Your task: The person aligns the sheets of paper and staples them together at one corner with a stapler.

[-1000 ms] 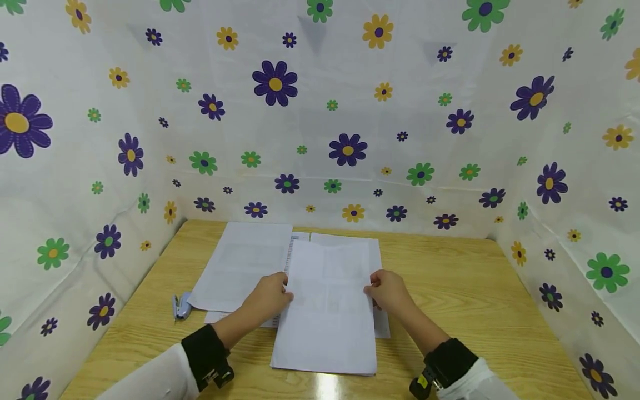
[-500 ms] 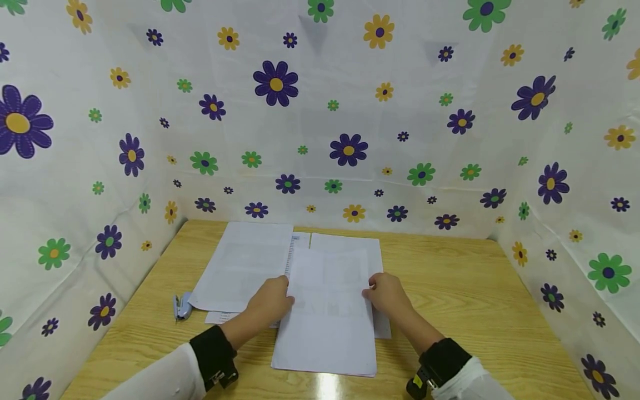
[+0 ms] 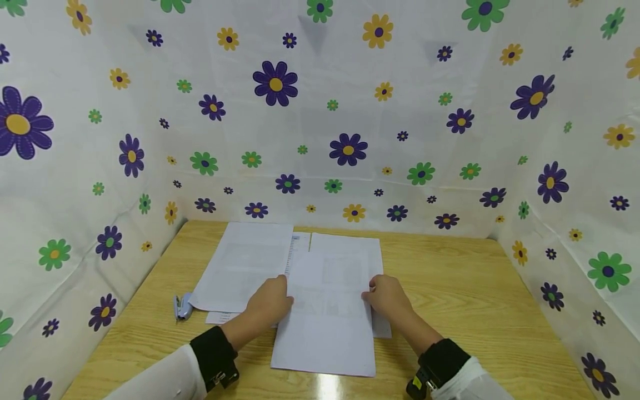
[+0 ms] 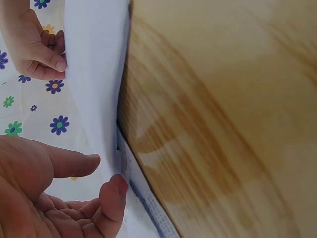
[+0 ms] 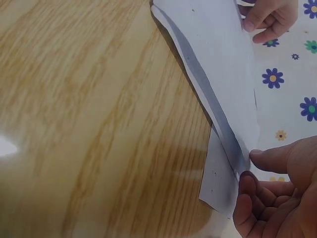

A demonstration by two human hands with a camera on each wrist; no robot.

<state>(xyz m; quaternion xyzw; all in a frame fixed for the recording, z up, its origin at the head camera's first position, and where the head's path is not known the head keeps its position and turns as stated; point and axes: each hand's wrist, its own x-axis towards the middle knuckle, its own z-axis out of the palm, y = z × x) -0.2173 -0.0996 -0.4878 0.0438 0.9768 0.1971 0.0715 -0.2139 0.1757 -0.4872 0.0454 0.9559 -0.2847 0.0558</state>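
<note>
Paper is what both hands are busy with: a thin stack of white sheets (image 3: 327, 316) held at its two long edges, its near end resting on the wooden table (image 3: 465, 289) and its far end lifted a little above the other sheets (image 3: 345, 244) lying flat beneath. The left hand (image 3: 270, 300) pinches the left edge between thumb and curled fingers, and the left wrist view shows the thumb (image 4: 111, 198) against the paper's edge; the right hand (image 3: 387, 294) does likewise on the right edge, thumb on top and fingers tucked under. To my eye the step is squaring and settling this stack, and it goes best with a light, even pinch on both sides, so the sheets can slide into line rather than buckle. Keeping both hands level should stop the stack from skewing over the pages under it. A second pile of paper (image 3: 242, 264) lies to the left, overlapping those pages, and a small blue stapler (image 3: 182, 306) sits just beyond its near corner, close to the left forearm, worth not knocking.
</note>
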